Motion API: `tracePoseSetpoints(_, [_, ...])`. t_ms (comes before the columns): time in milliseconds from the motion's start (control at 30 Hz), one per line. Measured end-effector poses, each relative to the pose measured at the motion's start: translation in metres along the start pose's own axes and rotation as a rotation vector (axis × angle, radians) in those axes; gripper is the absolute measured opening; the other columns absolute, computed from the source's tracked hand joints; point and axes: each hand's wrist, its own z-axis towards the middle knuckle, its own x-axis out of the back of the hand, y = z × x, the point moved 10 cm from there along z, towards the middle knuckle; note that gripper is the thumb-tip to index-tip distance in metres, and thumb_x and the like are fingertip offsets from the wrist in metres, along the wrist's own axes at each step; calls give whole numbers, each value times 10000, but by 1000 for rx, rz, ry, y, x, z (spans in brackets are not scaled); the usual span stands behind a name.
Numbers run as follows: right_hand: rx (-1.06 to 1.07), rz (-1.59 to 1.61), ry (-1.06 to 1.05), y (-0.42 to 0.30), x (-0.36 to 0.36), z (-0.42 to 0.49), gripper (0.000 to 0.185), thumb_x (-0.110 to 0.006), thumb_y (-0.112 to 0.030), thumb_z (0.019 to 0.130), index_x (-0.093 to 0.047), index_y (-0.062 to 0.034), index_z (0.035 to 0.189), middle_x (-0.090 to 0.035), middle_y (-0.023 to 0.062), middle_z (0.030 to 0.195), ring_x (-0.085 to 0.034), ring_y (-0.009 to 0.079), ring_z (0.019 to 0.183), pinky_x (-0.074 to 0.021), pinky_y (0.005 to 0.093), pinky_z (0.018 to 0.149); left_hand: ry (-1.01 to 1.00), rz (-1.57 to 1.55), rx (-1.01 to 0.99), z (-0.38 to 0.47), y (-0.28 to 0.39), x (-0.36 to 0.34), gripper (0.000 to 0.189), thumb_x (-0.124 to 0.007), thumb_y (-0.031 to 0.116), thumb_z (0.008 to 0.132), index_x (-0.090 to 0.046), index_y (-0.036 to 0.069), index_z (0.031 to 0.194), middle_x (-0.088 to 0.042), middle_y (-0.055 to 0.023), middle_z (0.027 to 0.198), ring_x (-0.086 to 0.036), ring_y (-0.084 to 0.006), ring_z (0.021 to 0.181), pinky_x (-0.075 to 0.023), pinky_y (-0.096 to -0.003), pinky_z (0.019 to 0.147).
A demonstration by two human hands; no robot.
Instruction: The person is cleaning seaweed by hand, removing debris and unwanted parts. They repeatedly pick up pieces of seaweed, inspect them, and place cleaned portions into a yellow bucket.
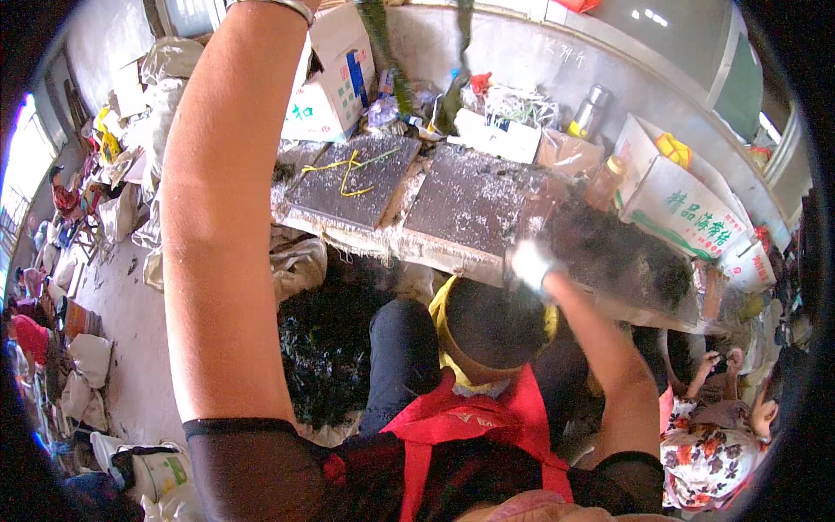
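My left arm [225, 215] reaches up past the top rim, so the left hand is out of view. To the right of that arm, two blurred dark green strips [385, 52] hang from the top of the picture. My right hand [531, 264], in a whitish glove, is blurred at the front edge of a low worktable [470, 196]. Whether its fingers hold anything cannot be told. Beside it on the table lies a dark, matted heap [620, 254]. Below the hand, a round container [496, 326] with a yellow rim and dark inside stands between my knees.
Yellow cord [352, 173] lies on a dark board. Cardboard boxes [685, 196], a flask [590, 107] and an amber bottle [607, 179] line the wall. A dark leafy pile [333, 346] is by my left knee. Another person in a floral top [704, 457] sits at right.
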Motion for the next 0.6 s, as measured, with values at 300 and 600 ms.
tracePoseSetpoints(300, [-2,226,291,-49,235,37,478,-596,-402,842,-594,-1,1102,-647,148,885,-594,246,798,-457,359,810,136,-144,218,-96,-118,4,199,-445,181,968,-531,7,923,-624,-166,923,-605,-329,897,-484,-523,884])
tracePoseSetpoints(600, [306,-424,1171,-35,221,-229,277,-460,-121,865,-514,54,1073,-580,140,1011,-597,261,841,-512,369,732,-289,-56,547,-231,-318,-33,514,-362,459,974,-556,15,1146,-647,-112,981,-646,-206,861,-510,-366,816])
